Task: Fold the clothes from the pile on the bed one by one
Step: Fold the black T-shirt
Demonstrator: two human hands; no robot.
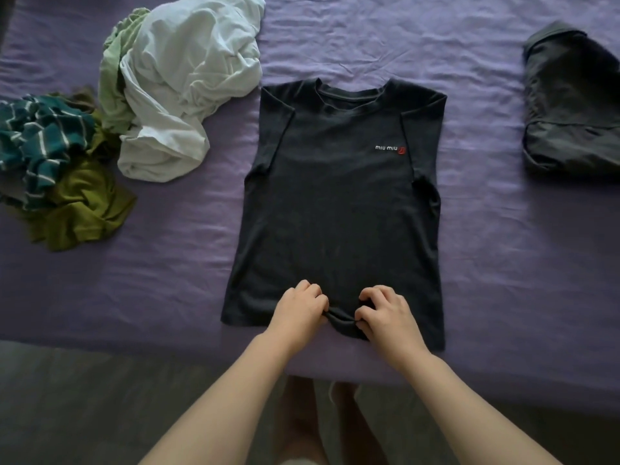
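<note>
- Head view: a bed under a wrinkled purple sheet fills the scene, with grey floor along its near edge.
- Dead centre lies the dark T-shirt, front up, collar pointing away from the person, both sleeves already tucked inward along its sides.
- At the shirt's near hem, the left hand and the right hand sit close together, each with curled fingers pinching a bunched fold of hem fabric between them.
- Judging by that grip, the bottom-up fold looks about to begin; this shirt is mid-fold, not finished.
- Well right of the shirt rests a folded dark garment, so at least one piece looks done.
- Left of the shirt, the pile waits: a crumpled white garment just beside the shoulder, a pale green piece beyond it, then a teal striped top and an olive garment farthest left.
- So at least four loose pieces appear left to fold.
</note>
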